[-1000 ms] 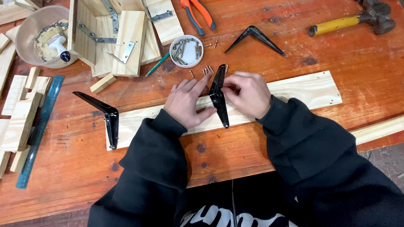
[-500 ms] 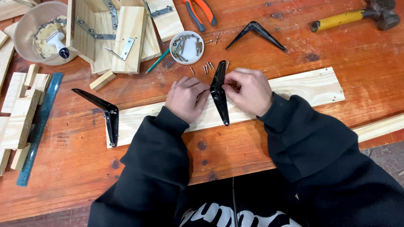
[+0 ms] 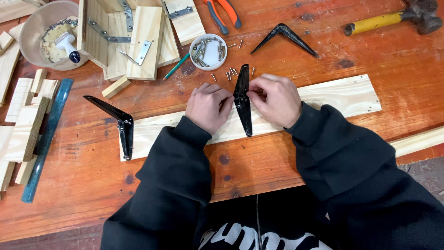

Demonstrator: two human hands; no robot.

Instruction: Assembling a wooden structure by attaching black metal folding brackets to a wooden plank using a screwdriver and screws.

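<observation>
Grip: both hands pinched on the black shelf bracket (image 3: 243, 99) at frame centre. Left hand (image 3: 207, 106) has its fingertips pressed against the bracket's left edge, right hand (image 3: 274, 99) nips the right edge. Looks like they're squaring it and keeping it from sliding.

Bench (image 3: 360, 51): orange-stained wood, fills the frame.

Pine board (image 3: 342, 95) lies across the middle, slightly tilted, right end higher. The bracket crosses it upright, one leg flat on the board, far end overhanging the top edge.

Second bracket (image 3: 122, 125) sits at the board's left end, one arm angled off to upper left. Third bracket (image 3: 284, 34) lies loose at upper centre, well apart from the board.

Upper left: wooden box assembly (image 3: 138, 37) with metal straps, bowl (image 3: 32, 28), offcuts, blue ruler (image 3: 44, 139) at the left edge.

Top right: yellow-handled hammer (image 3: 388, 21). Top centre: orange pliers (image 3: 222, 14).

Small white dish of screws (image 3: 209, 51) sits just above the hands, loose screws (image 3: 229, 74) between dish and bracket, within reach for either hand.
</observation>
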